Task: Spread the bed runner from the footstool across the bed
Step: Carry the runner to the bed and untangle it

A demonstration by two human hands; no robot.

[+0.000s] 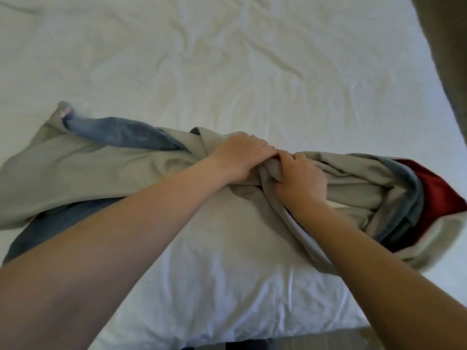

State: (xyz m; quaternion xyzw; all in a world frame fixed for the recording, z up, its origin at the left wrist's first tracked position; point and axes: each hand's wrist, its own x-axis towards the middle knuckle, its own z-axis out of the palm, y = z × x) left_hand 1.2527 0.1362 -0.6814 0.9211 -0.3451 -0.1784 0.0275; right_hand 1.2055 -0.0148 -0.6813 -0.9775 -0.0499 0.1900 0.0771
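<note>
1. Left hand [240,155] knuckles up, forearm in from 8 o'clock, fingers clenched on a bunched fold of bed runner [101,168].
2. Right hand [300,180] touching it at 3 o'clock, also gripping runner.
3. Runner lies crumpled on the bed [227,59], grey side up, blue and red showing.

Bedroom, wide bed [227,59], white sheet

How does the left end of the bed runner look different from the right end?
The bed runner's left end lies flatter, grey with blue showing; its right end is bunched, showing blue and red. Both rest on the white bed, with the left hand and right hand gripping the middle.
</note>
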